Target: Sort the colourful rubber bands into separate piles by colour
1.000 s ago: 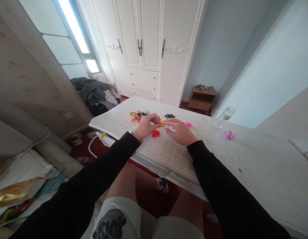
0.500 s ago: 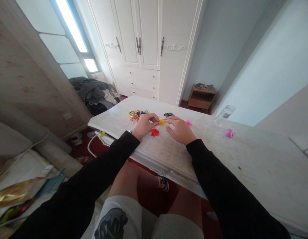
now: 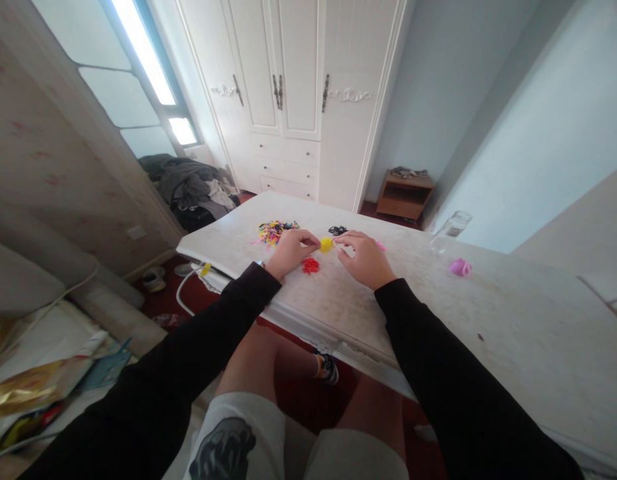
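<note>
My left hand (image 3: 292, 253) rests on the table with thumb and fingertips pinched together. Whatever lies in that pinch is too small to make out. A small heap of yellow bands (image 3: 326, 245) lies between my two hands. My right hand (image 3: 367, 260) hovers at its right side, index finger and thumb bent but apart. A thin reddish line shows at the right fingertips, too fine to identify. Close to my left wrist sits a red heap (image 3: 310, 266). Behind the left fingers spreads a mixed multicoloured pile (image 3: 274, 232). Black bands (image 3: 337, 231) lie beyond the yellow ones.
Pink bands (image 3: 381, 247) are partly hidden behind my right hand. Farther right on the white table (image 3: 488, 300) are a purple-pink object (image 3: 460, 267) and a clear glass jar (image 3: 453, 230) on its side. A white wardrobe (image 3: 298, 80) stands beyond the table.
My right hand has shifted slightly right, away from my left fingertips, uncovering more of the yellow heap and covering more of the pink bands. My left hand stays in place.
</note>
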Demonstrator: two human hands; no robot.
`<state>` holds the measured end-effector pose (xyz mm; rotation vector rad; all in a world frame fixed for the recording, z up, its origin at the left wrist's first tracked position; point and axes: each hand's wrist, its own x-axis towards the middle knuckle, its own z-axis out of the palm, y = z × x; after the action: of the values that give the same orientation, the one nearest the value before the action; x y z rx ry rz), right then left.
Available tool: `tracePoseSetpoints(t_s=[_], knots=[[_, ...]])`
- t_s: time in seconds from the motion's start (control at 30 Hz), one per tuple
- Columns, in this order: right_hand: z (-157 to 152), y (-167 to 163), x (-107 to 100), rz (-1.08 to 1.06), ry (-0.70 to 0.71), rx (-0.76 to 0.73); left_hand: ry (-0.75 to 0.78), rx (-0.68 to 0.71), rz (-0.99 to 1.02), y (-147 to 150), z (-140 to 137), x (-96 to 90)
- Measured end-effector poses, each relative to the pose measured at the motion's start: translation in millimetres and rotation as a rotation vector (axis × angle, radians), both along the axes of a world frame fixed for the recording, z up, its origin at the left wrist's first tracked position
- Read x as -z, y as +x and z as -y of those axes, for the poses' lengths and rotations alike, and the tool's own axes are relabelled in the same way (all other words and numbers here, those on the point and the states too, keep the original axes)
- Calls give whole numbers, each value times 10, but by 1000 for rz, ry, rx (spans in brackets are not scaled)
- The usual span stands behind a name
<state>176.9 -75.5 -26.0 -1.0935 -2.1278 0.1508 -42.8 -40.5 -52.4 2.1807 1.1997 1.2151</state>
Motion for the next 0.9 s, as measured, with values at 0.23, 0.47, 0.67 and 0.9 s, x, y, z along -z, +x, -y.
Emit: tracePoseSetpoints(t_s=[0.23, 0.47, 0.67, 0.9], knots=[[-11, 6, 16, 7, -16, -21, 14, -1, -117, 21, 4, -4], [4, -8, 14, 62, -24, -36, -24, -23, -83, 24, 4, 5], [45, -35, 6, 109, -45, -121, -78, -23, -81, 24, -13, 15], [95, -73, -33, 162, -57, -270, -91, -39, -29, 31, 7, 4]])
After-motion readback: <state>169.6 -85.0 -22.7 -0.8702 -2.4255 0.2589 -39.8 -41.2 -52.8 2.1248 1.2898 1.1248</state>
